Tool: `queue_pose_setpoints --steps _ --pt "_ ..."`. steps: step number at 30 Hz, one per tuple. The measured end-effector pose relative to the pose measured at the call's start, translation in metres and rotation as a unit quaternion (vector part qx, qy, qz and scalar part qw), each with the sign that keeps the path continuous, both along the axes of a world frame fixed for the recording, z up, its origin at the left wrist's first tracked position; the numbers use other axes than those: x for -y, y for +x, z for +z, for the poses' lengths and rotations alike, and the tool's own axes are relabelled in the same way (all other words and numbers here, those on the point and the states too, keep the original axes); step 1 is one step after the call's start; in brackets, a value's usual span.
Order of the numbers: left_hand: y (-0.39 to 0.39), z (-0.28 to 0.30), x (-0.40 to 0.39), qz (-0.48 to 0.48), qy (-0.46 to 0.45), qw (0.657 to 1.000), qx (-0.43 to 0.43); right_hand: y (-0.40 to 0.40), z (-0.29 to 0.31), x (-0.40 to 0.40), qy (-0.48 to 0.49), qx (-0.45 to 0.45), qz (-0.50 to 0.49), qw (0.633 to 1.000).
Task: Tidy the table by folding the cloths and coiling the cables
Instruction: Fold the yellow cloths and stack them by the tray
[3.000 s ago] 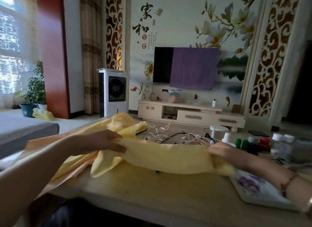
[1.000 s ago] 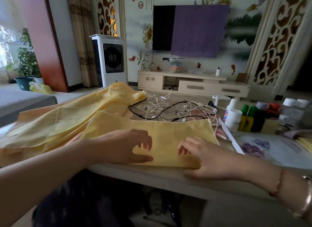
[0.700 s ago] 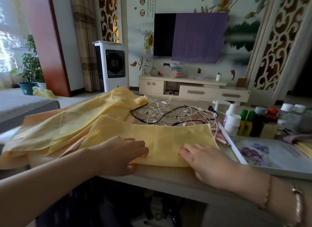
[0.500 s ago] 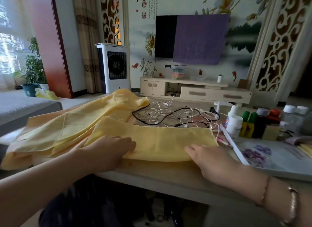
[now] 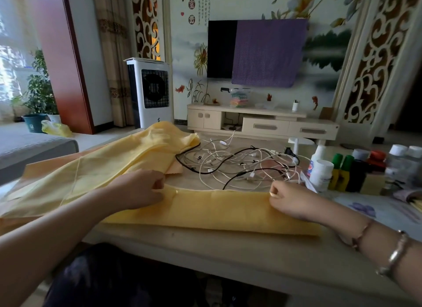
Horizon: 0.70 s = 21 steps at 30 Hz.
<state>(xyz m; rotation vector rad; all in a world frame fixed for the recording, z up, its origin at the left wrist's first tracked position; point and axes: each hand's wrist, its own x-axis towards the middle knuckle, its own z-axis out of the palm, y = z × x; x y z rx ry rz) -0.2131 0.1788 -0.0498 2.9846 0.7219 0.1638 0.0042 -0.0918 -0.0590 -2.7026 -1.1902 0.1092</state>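
Yellow cloth point(image 5: 217, 209) lies flat, long axis left-right along table edge point(image 5: 228, 245).

The heaped yellow cloths point(image 5: 96, 169) run off the left edge, their extent unseen.

Your arms are bare, no sleeves. Right wrist: thin cord bracelet point(image 5: 362, 233), then metal bangle point(image 5: 396, 254). Dark trousers point(image 5: 109, 281).

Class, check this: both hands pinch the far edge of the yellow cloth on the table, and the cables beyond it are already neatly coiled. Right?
Not quite. The head view shows the cables lying in a loose tangle, not coiled. The rest holds: the left hand and right hand pinch the far edge of the yellow cloth on the table.
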Motion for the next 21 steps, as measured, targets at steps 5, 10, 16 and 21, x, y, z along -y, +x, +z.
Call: queue_pose_setpoints --steps 5,10,16,21 --pt "0.018 -0.002 -0.009 0.039 0.043 0.998 0.029 0.015 -0.008 -0.012 0.029 0.114 -0.003 0.993" --pt "0.028 -0.008 -0.013 0.021 0.064 0.998 0.011 0.022 -0.017 -0.02 0.01 0.127 0.007 0.992" --pt "0.039 -0.026 -0.001 -0.037 0.153 0.984 0.077 0.028 -0.021 -0.022 -0.008 0.122 -0.011 0.992" --pt "0.066 -0.028 0.055 -0.263 -0.062 0.956 0.117 0.036 -0.016 -0.028 -0.031 0.072 -0.001 0.997"
